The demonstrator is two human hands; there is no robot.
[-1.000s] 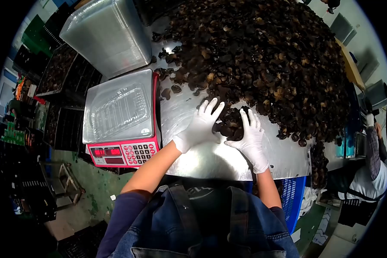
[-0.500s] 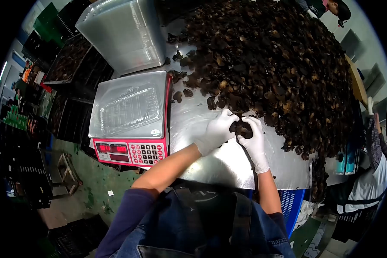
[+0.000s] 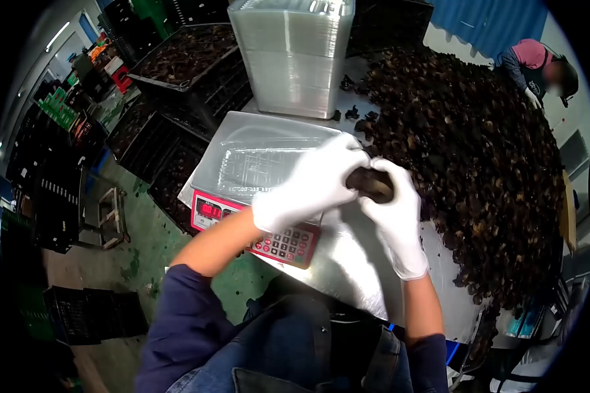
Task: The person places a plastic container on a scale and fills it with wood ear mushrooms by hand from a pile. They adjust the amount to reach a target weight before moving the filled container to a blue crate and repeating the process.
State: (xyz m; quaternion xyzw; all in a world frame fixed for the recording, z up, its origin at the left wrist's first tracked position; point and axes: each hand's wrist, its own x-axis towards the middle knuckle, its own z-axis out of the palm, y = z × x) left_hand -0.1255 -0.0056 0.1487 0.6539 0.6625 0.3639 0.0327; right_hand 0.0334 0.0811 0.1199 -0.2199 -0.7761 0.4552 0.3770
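Note:
My left hand (image 3: 318,180) and my right hand (image 3: 400,213), both in white gloves, are closed around a dark clump of wood ear mushrooms (image 3: 375,185). The fingers curl over it from both sides, with part of the clump showing between them. Behind my left hand stands a red electronic scale (image 3: 305,261) with lit red digits. A clear plastic tray (image 3: 239,167) lies on its platform, partly covered by my left hand and forearm. To the right, a large heap of wood ear mushrooms (image 3: 478,157) spreads over the metal table (image 3: 357,262).
A tall stack of clear trays (image 3: 295,65) rises behind the scale. Black crates (image 3: 183,62) holding dark mushrooms stand at the left. Another person (image 3: 534,72) is at the heap's far side. A wooden-framed stand (image 3: 105,219) is on the green floor.
My view has swung left. Both hands, still around the mushroom clump, have come up off the table edge of the heap and closer to the scale.

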